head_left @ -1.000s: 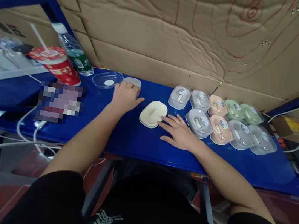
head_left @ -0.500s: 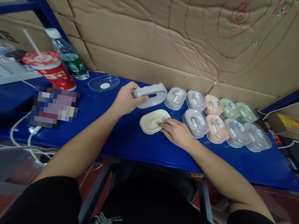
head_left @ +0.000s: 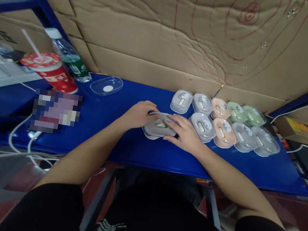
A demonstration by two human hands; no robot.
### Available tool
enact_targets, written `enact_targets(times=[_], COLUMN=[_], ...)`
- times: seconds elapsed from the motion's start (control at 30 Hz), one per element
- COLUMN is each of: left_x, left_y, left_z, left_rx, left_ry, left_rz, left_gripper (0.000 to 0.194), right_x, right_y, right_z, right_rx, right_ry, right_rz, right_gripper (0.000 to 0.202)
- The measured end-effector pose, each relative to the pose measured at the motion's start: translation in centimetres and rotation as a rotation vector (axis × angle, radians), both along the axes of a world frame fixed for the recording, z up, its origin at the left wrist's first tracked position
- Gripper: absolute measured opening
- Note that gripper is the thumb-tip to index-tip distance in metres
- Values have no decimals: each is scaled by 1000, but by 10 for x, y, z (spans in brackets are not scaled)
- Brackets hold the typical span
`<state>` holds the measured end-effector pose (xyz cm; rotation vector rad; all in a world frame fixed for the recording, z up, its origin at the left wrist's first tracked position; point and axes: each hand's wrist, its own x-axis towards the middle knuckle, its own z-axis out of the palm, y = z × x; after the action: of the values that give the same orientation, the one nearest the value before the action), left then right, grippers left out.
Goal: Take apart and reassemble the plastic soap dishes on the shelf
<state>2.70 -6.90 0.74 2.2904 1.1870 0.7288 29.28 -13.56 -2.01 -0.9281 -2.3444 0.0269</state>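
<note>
A grey oval shell with a slot (head_left: 153,130) lies over the cream oval base (head_left: 151,137) on the blue table, and only a thin edge of the base shows below it. My left hand (head_left: 140,114) grips the shell's left and back edge, fingers bent over it. On the right side, my right hand (head_left: 184,133) holds the same shell with fingers over its top and thumb at the front. Whether shell and base sit tightly together is hidden. A clear oval lid with a white round sticker (head_left: 106,86) lies apart at the back left.
Two rows of lidded oval boxes in grey, peach and green stand right of my hands, the nearest being a grey box (head_left: 202,127). At left are a red cup with a straw (head_left: 60,76) and a water bottle (head_left: 75,63). A cardboard wall (head_left: 133,29) rises behind.
The grey shell has moved right and toward me, from beside the cream base onto it. My left hand came with it, and my right hand shifted from the base to the shell.
</note>
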Motion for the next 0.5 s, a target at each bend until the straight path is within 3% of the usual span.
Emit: enact_targets(times=[0.07, 0.17, 0.23, 0.33, 0.43, 0.5], left_x=[-3, -6, -6, -7, -6, -5], left_y=[-1, -3, -4, -3, 1, 6], left_z=[2, 6, 7, 6, 1, -3], left_rx=[60, -22, -65, -106, -97, -56], left_ry=[227, 398, 400, 349, 321, 312], left_rz=[36, 86, 85, -17, -108, -59], left_gripper=[28, 37, 44, 56, 46, 42], right_x=[-2, -3, -2, 2, 4, 3], right_y=[0, 1, 2, 4, 5, 5], right_z=[-2, -3, -4, -6, -8, -9], right_rx=[-66, -132, -186, -260, -286, -275], right_ry=[-13, -21, -26, -40, -66, -87], right_rz=[28, -3, -30, -34, -8, 1], right_gripper=[51, 47, 53, 60, 61, 63])
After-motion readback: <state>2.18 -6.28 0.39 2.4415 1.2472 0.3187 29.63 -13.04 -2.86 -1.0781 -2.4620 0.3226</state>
